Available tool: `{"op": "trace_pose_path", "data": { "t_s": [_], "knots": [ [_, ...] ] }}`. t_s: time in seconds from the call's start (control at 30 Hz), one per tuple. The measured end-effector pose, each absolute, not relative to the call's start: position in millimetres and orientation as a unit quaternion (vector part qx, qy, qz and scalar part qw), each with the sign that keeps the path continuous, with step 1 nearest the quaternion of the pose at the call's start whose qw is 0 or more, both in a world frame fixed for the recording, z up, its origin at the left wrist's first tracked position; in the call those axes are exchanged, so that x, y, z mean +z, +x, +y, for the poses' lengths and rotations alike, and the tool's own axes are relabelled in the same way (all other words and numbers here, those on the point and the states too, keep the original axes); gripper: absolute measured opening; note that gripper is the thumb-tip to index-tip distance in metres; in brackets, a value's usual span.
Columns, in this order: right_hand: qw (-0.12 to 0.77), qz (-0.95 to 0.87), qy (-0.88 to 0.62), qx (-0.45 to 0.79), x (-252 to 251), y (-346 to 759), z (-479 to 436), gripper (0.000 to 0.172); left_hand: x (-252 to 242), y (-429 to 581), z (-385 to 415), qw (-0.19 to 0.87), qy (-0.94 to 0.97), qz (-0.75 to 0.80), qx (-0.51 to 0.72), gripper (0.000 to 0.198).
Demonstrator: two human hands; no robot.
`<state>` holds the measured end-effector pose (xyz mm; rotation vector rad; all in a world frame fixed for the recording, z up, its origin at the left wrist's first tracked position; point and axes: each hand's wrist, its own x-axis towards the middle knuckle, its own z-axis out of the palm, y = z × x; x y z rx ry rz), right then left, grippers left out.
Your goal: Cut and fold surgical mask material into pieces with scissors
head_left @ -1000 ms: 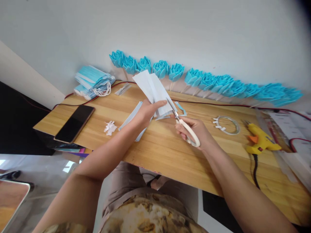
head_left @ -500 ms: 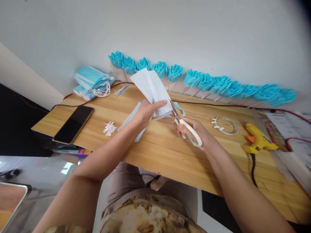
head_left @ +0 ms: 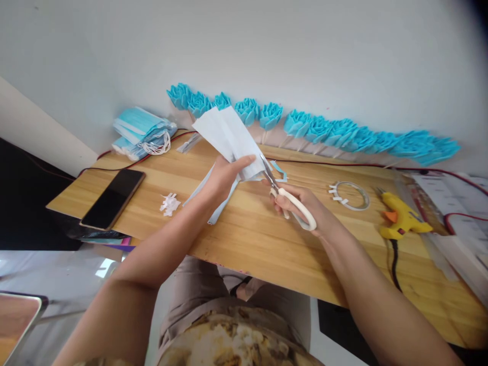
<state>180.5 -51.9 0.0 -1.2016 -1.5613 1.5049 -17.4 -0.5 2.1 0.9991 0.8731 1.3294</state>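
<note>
Currently the person's left hand (head_left: 225,175) pinches a stack of pale sheets (head_left: 229,133) between thumb and fingers, above the middle of the bench (head_left: 263,249). The right hand (head_left: 295,199) is closed around the white handles of scissors (head_left: 304,212), whose blades meet the sheets' right edge. Bare wood stretches from beneath the scissors to the bench's front edge, giving the right forearm room. Cut strips (head_left: 223,204) lie under and beside the left wrist, with small white scraps (head_left: 170,204) farther left. A smartphone (head_left: 113,198) reaches the front edge at its near end. Along the back, blue flowers (head_left: 270,116) lean against the wall, right of stacked face masks (head_left: 139,123). Rightward sit a tape roll (head_left: 367,198) and a yellow glue gun (head_left: 404,219), whose dark marking is too blurred to read.
</note>
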Motion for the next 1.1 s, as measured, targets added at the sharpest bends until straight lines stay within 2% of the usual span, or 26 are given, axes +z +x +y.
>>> {"op": "trace_pose_path", "data": {
  "t_s": [0.17,0.83,1.1],
  "knots": [
    [0.344,-0.593,-0.459,0.565,0.1,179.7,-52.5,0.049,-0.9,-14.7,-3.3,0.582,0.46,0.398,0.54,0.05],
    [0.36,-0.605,-0.459,0.542,-2.0,175.6,-51.9,0.057,-0.3,-11.3,-6.7,0.601,0.477,0.393,0.507,0.046],
    [0.377,-0.611,-0.456,0.526,3.8,168.8,-54.1,0.048,-3.7,-8.1,-6.0,0.543,0.504,0.43,0.516,0.037]
  ]
}}
